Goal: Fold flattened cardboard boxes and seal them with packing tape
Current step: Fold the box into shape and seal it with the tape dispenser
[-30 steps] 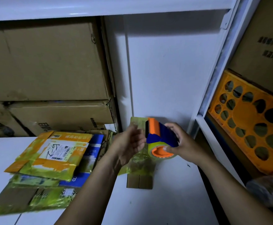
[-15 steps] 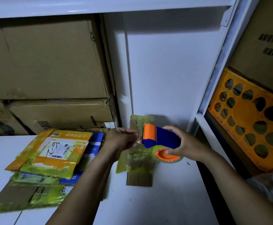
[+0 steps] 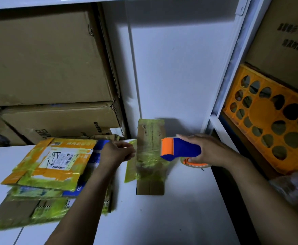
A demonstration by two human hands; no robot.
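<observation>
Downward view onto a white worktop inside a dim shelving bay.

- **Centre:** a flattened cardboard box, long and narrow, near end on the worktop and far end up against the white back wall. Much of its face covered in yellow-green tape.
- **Right hand**: curled round the blue body of a tape dispenser. Orange roller end pointed left, poised over the box's right edge. Orange-cored tape roll just below the hand, at or close to the worktop.
- **Left hand**: at the box's left edge, fingers bent in a pinch on the end of a clear tape strip. Strip faint and glossy, stretched across the box toward the dispenser.
- **Forearms:** both bare, reaching in from the bottom of the view.
- **Left side:** a loose stack of flattened boxes on the worktop. Top one orange and yellow with a white shipping label and barcode, blue and brown ones beneath.
- **Behind the stack:** two large brown cartons, one on the other, filling the back left.
- **Right side:** beyond a white shelf post, a tilted orange plastic crate with round holes. Above it, another brown carton with dark print.
</observation>
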